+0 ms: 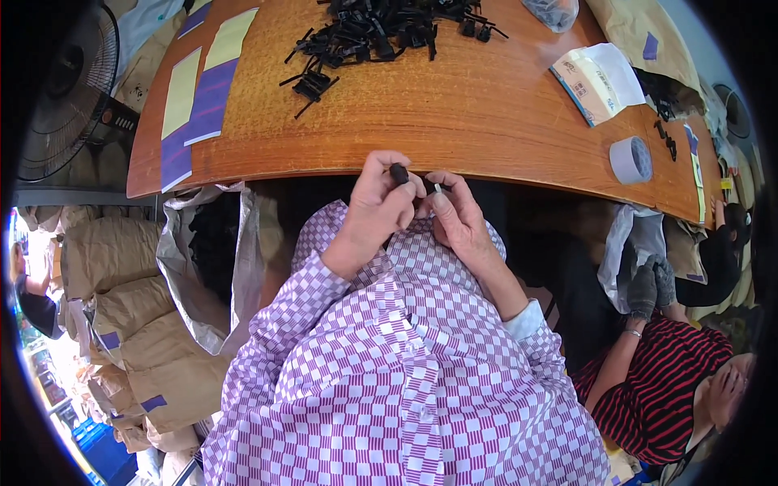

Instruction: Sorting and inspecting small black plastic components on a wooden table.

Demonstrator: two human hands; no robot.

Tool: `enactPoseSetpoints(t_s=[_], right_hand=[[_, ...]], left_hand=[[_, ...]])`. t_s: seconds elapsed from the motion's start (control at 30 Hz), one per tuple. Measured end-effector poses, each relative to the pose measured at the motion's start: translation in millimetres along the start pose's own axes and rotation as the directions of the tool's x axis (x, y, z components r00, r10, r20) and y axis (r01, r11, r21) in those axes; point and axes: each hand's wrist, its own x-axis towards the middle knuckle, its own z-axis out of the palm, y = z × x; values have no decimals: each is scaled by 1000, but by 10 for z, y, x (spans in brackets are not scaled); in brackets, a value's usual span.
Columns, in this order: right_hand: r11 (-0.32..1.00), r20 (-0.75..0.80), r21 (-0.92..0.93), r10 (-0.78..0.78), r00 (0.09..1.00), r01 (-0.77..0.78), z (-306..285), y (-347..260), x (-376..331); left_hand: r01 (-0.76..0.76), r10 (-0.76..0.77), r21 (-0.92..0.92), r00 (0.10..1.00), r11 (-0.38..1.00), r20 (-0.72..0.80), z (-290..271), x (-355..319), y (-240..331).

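Observation:
Just off the near edge of the wooden table (421,138), my two hands work close together above my lap. My left hand (378,204) is closed round a small black plastic part (399,173), whose rounded end sticks up between the fingers. Beside it, my right hand (460,217) is pinched, with a small pale tip (438,188) showing at the thumb. What that tip belongs to is hidden by the fingers. A heap of black plastic parts (369,36) with thin stems lies farther back on the table, and a small cluster (312,85) sits at its near left.
Purple and yellow paper strips (212,101) lie at the table's left. To the right are a tissue box (587,85) and a roll of tape (630,159). An open sack (174,243) hangs at lower left; a fan (69,89) stands beyond. A gloved co-worker (648,356) sits at right.

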Motion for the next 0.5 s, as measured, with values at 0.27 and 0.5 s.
enactPoseSetpoints(t_s=[0.27, 0.5], right_hand=[[976, 35, 209, -64, 997, 56, -36, -53, -38], [974, -108, 161, -145, 984, 161, -91, -29, 124]], left_hand=[[167, -147, -288, 985, 943, 89, -87, 26, 33], [223, -213, -38, 962, 974, 171, 53, 33, 77]])
